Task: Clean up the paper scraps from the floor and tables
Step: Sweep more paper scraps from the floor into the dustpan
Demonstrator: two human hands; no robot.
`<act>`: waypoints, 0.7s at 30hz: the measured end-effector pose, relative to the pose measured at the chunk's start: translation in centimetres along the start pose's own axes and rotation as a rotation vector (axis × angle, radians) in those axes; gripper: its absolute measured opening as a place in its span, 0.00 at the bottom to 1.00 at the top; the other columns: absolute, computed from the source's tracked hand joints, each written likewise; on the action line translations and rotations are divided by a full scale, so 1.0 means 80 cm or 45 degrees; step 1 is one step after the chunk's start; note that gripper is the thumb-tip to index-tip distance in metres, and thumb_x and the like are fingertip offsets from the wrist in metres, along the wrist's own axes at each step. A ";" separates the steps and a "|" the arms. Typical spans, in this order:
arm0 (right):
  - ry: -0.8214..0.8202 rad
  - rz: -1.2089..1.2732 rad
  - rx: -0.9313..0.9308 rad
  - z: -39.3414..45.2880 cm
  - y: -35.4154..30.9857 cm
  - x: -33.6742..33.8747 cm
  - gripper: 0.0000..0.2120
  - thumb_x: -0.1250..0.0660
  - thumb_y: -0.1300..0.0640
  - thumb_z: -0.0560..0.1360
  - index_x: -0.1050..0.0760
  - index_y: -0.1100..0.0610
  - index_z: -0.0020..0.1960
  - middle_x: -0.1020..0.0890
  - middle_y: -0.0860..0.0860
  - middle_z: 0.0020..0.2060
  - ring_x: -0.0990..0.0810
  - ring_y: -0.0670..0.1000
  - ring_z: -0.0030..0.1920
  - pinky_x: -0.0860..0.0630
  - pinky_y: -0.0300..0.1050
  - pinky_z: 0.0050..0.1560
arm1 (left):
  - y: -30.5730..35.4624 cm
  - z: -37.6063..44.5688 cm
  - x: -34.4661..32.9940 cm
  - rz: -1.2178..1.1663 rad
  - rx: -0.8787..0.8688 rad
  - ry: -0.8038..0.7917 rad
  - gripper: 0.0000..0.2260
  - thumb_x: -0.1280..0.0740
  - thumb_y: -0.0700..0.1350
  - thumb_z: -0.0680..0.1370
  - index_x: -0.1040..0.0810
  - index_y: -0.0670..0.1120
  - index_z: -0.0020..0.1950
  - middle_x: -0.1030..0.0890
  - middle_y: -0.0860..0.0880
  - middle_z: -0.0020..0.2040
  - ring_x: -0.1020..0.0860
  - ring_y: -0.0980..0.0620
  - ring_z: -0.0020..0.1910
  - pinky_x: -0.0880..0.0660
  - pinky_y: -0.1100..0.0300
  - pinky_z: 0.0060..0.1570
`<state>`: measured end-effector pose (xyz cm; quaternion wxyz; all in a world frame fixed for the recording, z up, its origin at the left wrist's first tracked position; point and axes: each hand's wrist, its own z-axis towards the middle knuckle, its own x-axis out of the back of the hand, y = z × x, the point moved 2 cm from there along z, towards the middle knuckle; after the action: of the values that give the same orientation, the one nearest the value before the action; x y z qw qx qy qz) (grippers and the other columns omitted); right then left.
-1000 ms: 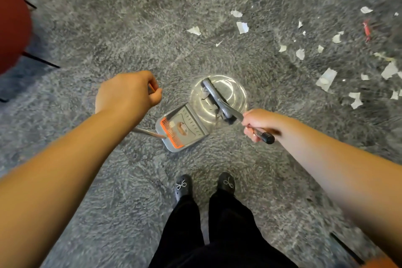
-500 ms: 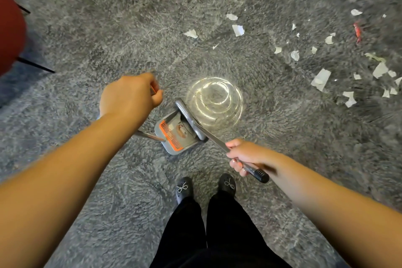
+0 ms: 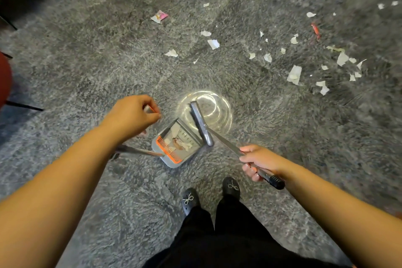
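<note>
A grey dustpan (image 3: pixel 174 160) with an orange comb edge lies on the grey carpet, with a few paper bits inside. My left hand (image 3: pixel 132 114) is shut on the top of the dustpan's long handle (image 3: pixel 139 150). My right hand (image 3: pixel 258 160) grips the broom handle (image 3: pixel 226 142); the grey broom head (image 3: pixel 201 123) rests at the pan's mouth, its clear bristles blurred over the carpet. White paper scraps (image 3: pixel 294 74) lie scattered ahead and to the right, with more white scraps (image 3: pixel 213 44) further out.
A pink wrapper (image 3: pixel 159 16) lies ahead on the carpet and a red wrapper (image 3: pixel 315 29) at the right. A red chair (image 3: pixel 4 78) with black legs stands at the left edge. My black shoes (image 3: pixel 231 187) stand just behind the pan.
The broom head swept back toward the dustpan, then moved out to the pan's mouth again. My right hand pulled back and down. The view shifted, showing more carpet ahead.
</note>
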<state>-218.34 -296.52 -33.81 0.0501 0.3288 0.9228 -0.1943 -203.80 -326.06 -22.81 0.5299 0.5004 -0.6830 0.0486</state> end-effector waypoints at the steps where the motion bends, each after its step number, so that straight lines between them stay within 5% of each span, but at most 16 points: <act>1: 0.021 0.036 0.009 -0.010 0.003 0.000 0.09 0.46 0.65 0.82 0.30 0.54 0.53 0.34 0.50 0.26 0.37 0.44 0.21 0.38 0.33 0.22 | 0.006 -0.003 0.003 0.056 -0.032 0.040 0.06 0.28 0.48 0.74 0.22 0.54 0.39 0.19 0.52 0.32 0.19 0.51 0.28 0.22 0.54 0.41; 6: 0.188 0.221 0.092 -0.063 0.018 0.009 0.12 0.48 0.67 0.81 0.32 0.53 0.48 0.34 0.52 0.26 0.37 0.43 0.18 0.38 0.31 0.21 | 0.055 -0.012 0.010 0.145 -0.204 0.098 0.07 0.28 0.48 0.74 0.23 0.55 0.38 0.20 0.52 0.31 0.20 0.51 0.32 0.23 0.53 0.40; 14: 0.408 0.491 0.211 -0.131 0.050 0.064 0.13 0.49 0.68 0.81 0.32 0.53 0.46 0.34 0.53 0.25 0.38 0.44 0.16 0.41 0.31 0.19 | 0.180 -0.004 -0.024 0.174 -0.516 -0.272 0.08 0.31 0.41 0.76 0.26 0.50 0.39 0.20 0.53 0.27 0.18 0.52 0.29 0.20 0.52 0.38; 21: 0.513 0.737 0.298 -0.159 0.080 0.158 0.16 0.49 0.68 0.81 0.37 0.52 0.64 0.35 0.54 0.29 0.38 0.44 0.16 0.40 0.31 0.17 | 0.321 0.011 -0.093 0.280 -0.711 -0.148 0.07 0.34 0.44 0.75 0.26 0.54 0.38 0.23 0.56 0.31 0.25 0.57 0.33 0.34 0.63 0.31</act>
<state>-223.70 -279.60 -27.01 -0.1177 0.6113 0.7546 -0.2076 -223.75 -309.22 -17.03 0.5985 0.2605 -0.7491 -0.1127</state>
